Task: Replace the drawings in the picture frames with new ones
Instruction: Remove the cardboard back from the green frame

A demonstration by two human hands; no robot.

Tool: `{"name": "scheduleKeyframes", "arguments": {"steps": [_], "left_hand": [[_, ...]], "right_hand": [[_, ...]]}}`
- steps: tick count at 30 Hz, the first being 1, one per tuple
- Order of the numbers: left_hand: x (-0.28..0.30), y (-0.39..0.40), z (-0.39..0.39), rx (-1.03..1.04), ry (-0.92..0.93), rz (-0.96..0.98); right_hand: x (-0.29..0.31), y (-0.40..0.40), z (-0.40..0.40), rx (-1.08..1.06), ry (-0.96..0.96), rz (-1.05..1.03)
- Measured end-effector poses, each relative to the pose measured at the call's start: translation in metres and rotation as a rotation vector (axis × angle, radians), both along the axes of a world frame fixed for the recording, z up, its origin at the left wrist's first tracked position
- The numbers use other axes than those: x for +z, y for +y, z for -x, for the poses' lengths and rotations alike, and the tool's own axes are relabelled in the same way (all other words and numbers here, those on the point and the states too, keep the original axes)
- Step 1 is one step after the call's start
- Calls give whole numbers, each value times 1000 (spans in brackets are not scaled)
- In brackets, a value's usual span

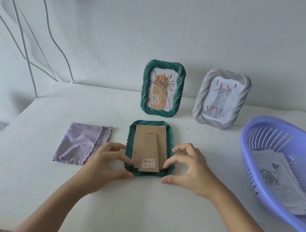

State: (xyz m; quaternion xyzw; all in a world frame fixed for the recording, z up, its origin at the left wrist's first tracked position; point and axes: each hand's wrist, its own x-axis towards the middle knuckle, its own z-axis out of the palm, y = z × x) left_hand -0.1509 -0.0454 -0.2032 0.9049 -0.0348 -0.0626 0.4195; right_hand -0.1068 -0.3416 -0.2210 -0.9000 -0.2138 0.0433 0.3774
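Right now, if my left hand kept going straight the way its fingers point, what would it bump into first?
Your left hand points right, already at the left edge of the face-down green frame. Going on, it would meet the cardboard backing first, then probably your right hand beyond.

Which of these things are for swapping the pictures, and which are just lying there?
For the job:
- green twisted frame lying face down, between left hand and right hand
- standing green twisted frame
- standing grey twisted frame
- printed drawings in the purple plastic basket

Just lying about:
- folded lilac cloth
- white cables
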Motion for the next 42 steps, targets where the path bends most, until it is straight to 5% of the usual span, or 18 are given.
{"name": "scheduleKeyframes", "arguments": {"steps": [31,37,42], "left_hand": [[2,-4,-2,-99,47,-82],[15,-4,-19,30,-7,-4],[14,-19,-52,107,-5,-250]], "right_hand": [[10,3,-3,67,104,124],[11,1,-14,-165,125,-163],[6,22,-33,-318,8,310]]}}
